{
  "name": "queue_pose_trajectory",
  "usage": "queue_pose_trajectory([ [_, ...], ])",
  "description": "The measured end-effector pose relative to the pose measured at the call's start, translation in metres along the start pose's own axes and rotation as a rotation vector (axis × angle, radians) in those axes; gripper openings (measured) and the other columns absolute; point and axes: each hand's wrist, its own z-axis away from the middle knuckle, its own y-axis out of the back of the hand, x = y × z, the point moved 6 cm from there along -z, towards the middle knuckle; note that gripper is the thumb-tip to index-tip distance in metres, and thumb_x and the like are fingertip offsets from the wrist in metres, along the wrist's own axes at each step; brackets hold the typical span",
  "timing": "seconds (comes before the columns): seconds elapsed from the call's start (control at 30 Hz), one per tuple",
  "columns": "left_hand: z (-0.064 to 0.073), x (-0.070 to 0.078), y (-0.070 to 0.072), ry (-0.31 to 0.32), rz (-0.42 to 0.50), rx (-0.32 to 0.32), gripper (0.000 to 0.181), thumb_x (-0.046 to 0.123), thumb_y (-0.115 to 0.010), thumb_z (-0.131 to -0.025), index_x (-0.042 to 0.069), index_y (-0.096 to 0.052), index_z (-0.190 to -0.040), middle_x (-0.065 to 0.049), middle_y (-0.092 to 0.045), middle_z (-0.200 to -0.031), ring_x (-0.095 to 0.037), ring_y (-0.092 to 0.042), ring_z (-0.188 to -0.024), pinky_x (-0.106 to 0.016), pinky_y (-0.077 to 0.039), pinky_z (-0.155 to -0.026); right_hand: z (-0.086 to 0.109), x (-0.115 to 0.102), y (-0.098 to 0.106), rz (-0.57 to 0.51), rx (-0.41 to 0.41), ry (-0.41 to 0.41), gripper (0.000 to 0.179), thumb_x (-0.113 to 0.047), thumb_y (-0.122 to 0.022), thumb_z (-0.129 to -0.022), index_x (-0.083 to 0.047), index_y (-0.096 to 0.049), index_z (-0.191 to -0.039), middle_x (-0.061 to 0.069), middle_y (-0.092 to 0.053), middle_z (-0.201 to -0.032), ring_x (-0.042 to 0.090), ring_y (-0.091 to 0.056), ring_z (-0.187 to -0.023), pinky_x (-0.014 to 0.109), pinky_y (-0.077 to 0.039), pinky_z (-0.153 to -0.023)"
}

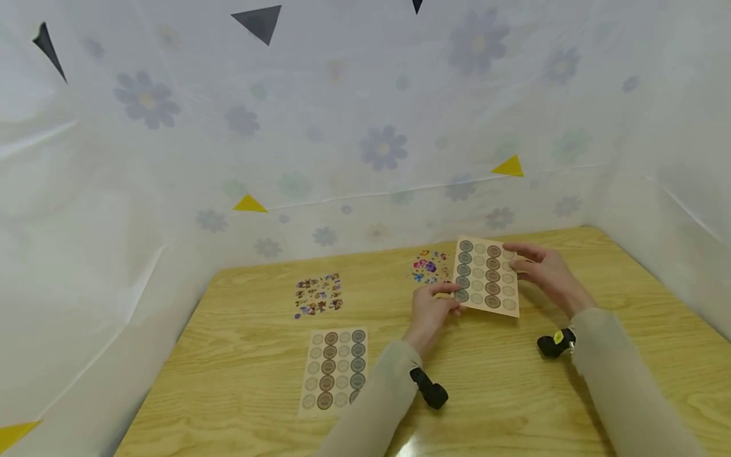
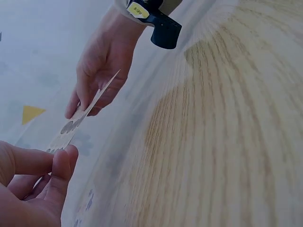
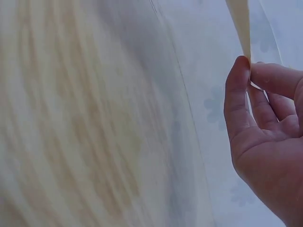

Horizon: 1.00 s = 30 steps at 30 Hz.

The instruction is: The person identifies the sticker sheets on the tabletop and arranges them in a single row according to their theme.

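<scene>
A tan sheet of round seal stickers (image 1: 478, 276) is held tilted above the wood-grain table (image 1: 485, 387), its columns alternating dark and pale. The left hand (image 1: 431, 311) pinches it narrowly at the lower left edge; the right hand (image 1: 547, 273) pinches its upper right edge (the right wrist view shows thumb and finger meeting on the paper). Just behind its left side lies a multicoloured sticker patch (image 1: 427, 266), partly hidden. Farther left is a purple-and-brown sticker patch (image 1: 318, 295); nearer the person, a second seal sheet (image 1: 334, 368) lies flat, one corner behind the left sleeve (image 1: 371, 406). Flower-printed white sheeting (image 1: 325, 146) hangs beyond, bearing yellow triangles (image 1: 250, 204).
</scene>
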Motion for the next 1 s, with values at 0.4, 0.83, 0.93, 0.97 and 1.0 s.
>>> queue_pose_trajectory([
  [0.4, 0.014, 0.001, 0.011, 0.002, -0.024, -0.011, 0.023, -0.015, -0.066, -0.081, 0.0, -0.076, -0.094, -0.007, -0.069, -0.09, -0.035, -0.069, -0.068, -0.034, -0.056, -0.059, 0.008, 0.001, -0.012, -0.026, -0.008, 0.015, 0.052, -0.017, -0.059, -0.1, 0.001, -0.042, -0.146, 0.011, -0.05, -0.138, 0.01, -0.064, -0.1, 0.025, -0.053, -0.085],
  [0.83, 0.026, 0.008, 0.024, -0.026, -0.076, -0.085, 0.026, -0.015, -0.061, -0.084, -0.002, -0.075, -0.102, -0.006, -0.065, -0.096, -0.036, -0.071, -0.075, -0.033, -0.057, -0.06, 0.011, -0.006, -0.022, -0.003, -0.035, 0.068, 0.05, -0.016, -0.061, -0.099, 0.003, -0.046, -0.143, -0.003, -0.058, -0.126, 0.011, -0.065, -0.099, 0.027, -0.054, -0.083],
  [0.93, 0.029, 0.008, 0.027, -0.014, -0.087, -0.081, 0.026, -0.014, -0.062, -0.084, 0.0, -0.075, -0.102, -0.005, -0.065, -0.097, -0.035, -0.071, -0.075, -0.032, -0.057, -0.061, 0.012, -0.007, -0.026, -0.002, -0.045, 0.071, 0.05, -0.016, -0.061, -0.099, 0.003, -0.046, -0.143, -0.003, -0.059, -0.125, 0.011, -0.065, -0.099, 0.028, -0.054, -0.083],
  [0.97, 0.03, 0.008, 0.028, -0.007, -0.084, -0.076, 0.026, -0.013, -0.063, -0.084, 0.001, -0.075, -0.102, -0.005, -0.065, -0.098, -0.035, -0.07, -0.075, -0.032, -0.057, -0.061, 0.012, -0.007, -0.026, 0.002, -0.045, 0.071, 0.05, -0.017, -0.061, -0.099, 0.002, -0.047, -0.143, -0.003, -0.058, -0.125, 0.011, -0.065, -0.099, 0.028, -0.054, -0.083],
  [1.0, 0.031, 0.009, 0.028, -0.005, -0.087, -0.078, 0.026, -0.013, -0.063, -0.084, 0.001, -0.075, -0.102, -0.005, -0.065, -0.098, -0.035, -0.07, -0.076, -0.032, -0.057, -0.062, 0.012, -0.008, -0.027, 0.007, -0.046, 0.072, 0.05, -0.018, -0.061, -0.099, 0.001, -0.047, -0.143, -0.003, -0.058, -0.126, 0.011, -0.065, -0.099, 0.028, -0.054, -0.083],
])
